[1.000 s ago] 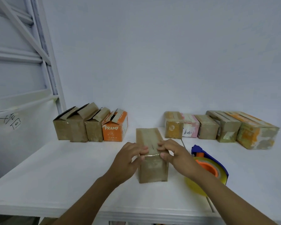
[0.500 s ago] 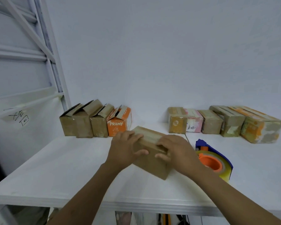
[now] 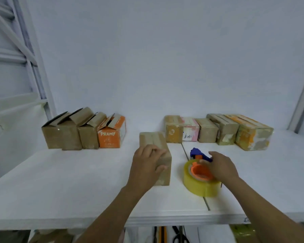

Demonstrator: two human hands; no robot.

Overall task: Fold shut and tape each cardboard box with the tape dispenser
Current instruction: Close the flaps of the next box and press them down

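Cardboard box [image 3: 153,139] closed on our white desk [image 3: 74,174], our left hand [image 3: 146,166] gripping its top, our right hand [image 3: 221,169] curled round the tape dispenser [image 3: 199,186] beside it.

A single camera worn on the person's head looks forward and somewhat down across a white table [image 3: 60,181] to the white wall [image 3: 165,58] behind it. It sits close over the near edge. Both forearms come in from the bottom, and the left hand [image 3: 146,165], on a cardboard box [image 3: 152,138], and the right hand [image 3: 221,167], at the tape dispenser [image 3: 198,185], fall near mid-frame. The wide lens (upright posts [image 3: 42,81] lean at either side) takes in the table's width and the boxes [image 3: 218,130] along the wall.
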